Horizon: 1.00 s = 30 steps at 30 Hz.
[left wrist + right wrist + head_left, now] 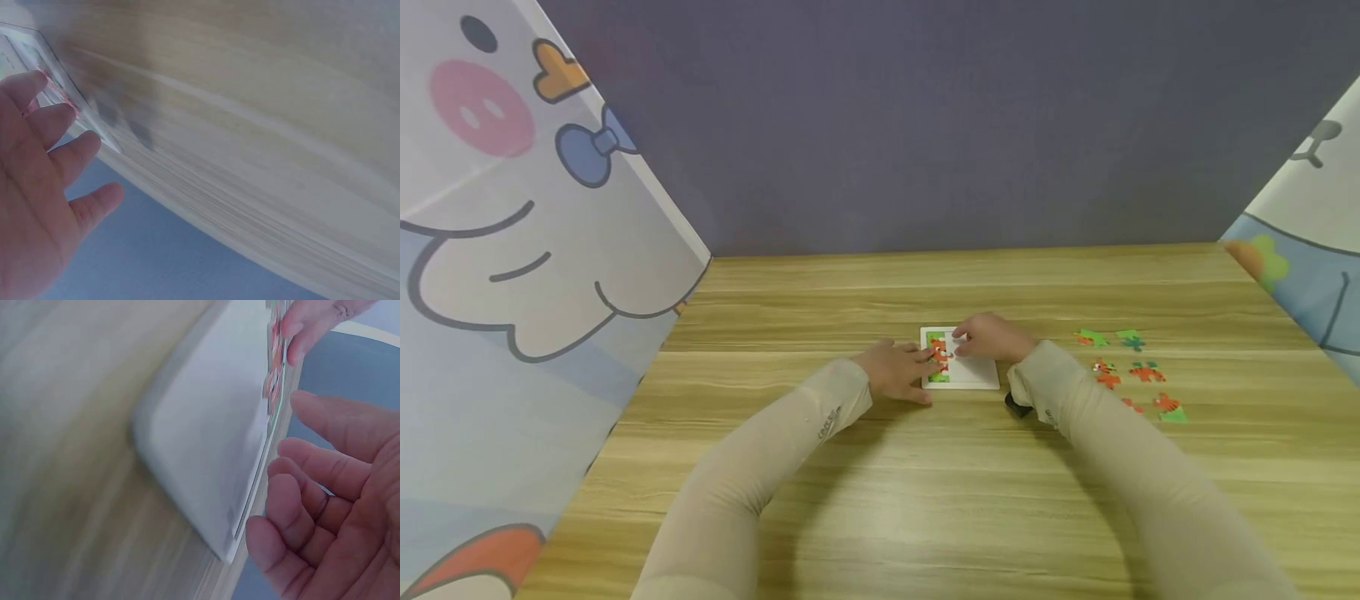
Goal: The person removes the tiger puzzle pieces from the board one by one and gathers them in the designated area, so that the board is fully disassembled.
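The right hand (992,337), fingers loosely curled around nothing visible, is over the bare right part of the white tray (976,376); the left hand (893,372), spread and empty, reaches over fitted pieces (939,349) at its left. Loose pieces (1147,372) lie farther right.

White rectangular tray (977,372), flat on the table (925,483), roughly midway between its left and right edges, long sides about parallel to its far edge. Along the tray's left edge, a column of fitted pieces (938,344), red-orange and green, partly covered; bare white beyond, through to the right edge. Between the tray and the table's right edge, six loose pieces (1147,372), flat, in three rough rows of two: farthest pair mostly green, others mainly orange, one partly hidden.
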Available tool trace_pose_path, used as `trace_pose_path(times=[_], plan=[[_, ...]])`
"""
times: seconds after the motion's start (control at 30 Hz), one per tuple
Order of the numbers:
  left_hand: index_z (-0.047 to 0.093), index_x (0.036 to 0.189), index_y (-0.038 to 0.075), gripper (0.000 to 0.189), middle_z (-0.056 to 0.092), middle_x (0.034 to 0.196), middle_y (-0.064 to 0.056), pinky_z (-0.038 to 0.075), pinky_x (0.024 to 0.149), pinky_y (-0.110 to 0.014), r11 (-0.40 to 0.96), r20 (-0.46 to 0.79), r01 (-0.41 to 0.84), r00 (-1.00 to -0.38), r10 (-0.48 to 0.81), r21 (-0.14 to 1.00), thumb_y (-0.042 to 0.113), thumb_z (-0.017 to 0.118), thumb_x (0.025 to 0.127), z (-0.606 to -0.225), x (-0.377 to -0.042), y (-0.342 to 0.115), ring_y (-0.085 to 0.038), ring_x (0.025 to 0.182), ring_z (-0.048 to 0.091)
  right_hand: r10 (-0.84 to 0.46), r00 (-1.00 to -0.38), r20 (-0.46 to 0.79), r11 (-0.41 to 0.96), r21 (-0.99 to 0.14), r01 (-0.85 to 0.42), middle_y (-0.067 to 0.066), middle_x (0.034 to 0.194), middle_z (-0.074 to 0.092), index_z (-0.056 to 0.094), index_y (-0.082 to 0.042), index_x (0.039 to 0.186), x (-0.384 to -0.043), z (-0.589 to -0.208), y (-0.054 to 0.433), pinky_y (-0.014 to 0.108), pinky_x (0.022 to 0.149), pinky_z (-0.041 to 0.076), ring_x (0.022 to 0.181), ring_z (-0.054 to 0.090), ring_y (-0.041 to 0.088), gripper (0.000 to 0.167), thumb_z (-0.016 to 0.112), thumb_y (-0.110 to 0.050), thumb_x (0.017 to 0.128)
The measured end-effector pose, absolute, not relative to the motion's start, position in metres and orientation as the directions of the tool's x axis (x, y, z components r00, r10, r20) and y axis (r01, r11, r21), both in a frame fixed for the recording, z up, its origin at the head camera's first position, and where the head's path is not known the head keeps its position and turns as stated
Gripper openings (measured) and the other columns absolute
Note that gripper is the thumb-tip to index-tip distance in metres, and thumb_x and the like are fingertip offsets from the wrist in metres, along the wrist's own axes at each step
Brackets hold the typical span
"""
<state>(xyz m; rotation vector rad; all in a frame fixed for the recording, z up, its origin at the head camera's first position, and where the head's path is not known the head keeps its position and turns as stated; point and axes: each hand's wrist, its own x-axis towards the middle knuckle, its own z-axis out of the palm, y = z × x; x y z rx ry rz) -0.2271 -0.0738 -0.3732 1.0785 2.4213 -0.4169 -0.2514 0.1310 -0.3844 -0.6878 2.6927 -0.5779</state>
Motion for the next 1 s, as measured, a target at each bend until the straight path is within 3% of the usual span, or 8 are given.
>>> trace_pose_path(times=[0.53,0.67,0.77,0.87,1.0], plan=[[0.014,0.161,0.033,0.069,0.008,0.167,0.004,0.018,0.120,-0.054,0.660,-0.545,0.746,-0.590,0.595,-0.086,0.059,0.039,0.102,-0.373,-0.227,-0.073,-0.024,0.152,0.016,-0.505,-0.829,-0.240,0.815,-0.449,-0.366,0.026,0.124,0.065,0.067,0.011,0.119,-0.255,-0.386,0.114,0.048,0.097,0.051,0.111,0.064,0.037,0.034,0.063,-0.009,0.092],[0.013,0.161,0.034,0.069,0.007,0.167,0.005,0.017,0.120,-0.054,0.658,-0.547,0.747,-0.591,0.593,-0.095,0.059,0.039,0.102,-0.375,-0.229,-0.073,-0.024,0.152,0.015,-0.451,-0.850,-0.272,0.822,-0.499,-0.276,0.026,0.126,0.064,0.066,0.011,0.120,-0.257,-0.389,0.112,0.045,0.095,0.053,0.110,0.064,0.034,0.034,0.064,-0.009,0.091],[0.013,0.161,0.035,0.069,0.007,0.167,0.006,0.017,0.120,-0.054,0.659,-0.552,0.746,-0.592,0.588,-0.097,0.059,0.039,0.101,-0.376,-0.230,-0.073,-0.024,0.152,0.015,-0.381,-0.873,-0.303,0.801,-0.579,-0.149,0.024,0.123,0.066,0.066,0.010,0.121,-0.259,-0.391,0.112,0.037,0.084,0.055,0.094,0.066,0.024,0.035,0.065,-0.008,0.091],[0.012,0.160,0.035,0.069,0.005,0.167,0.007,0.017,0.121,-0.054,0.663,-0.558,0.743,-0.591,0.582,-0.095,0.059,0.038,0.102,-0.377,-0.231,-0.073,-0.023,0.153,0.014,-0.332,-0.891,-0.311,0.748,-0.662,-0.048,0.017,0.106,0.071,0.067,0.010,0.119,-0.261,-0.394,0.112,0.026,0.069,0.051,0.069,0.057,0.012,0.033,0.065,-0.006,0.090],[0.011,0.160,0.035,0.069,0.005,0.167,0.008,0.017,0.121,-0.053,0.662,-0.562,0.744,-0.587,0.582,-0.092,0.059,0.038,0.102,-0.377,-0.231,-0.073,-0.023,0.153,0.013,-0.303,-0.905,-0.299,0.682,-0.732,0.013,0.003,0.068,0.064,0.070,0.011,0.113,-0.260,-0.394,0.113,0.022,0.059,0.043,0.052,0.045,0.006,0.028,0.063,-0.003,0.090]])
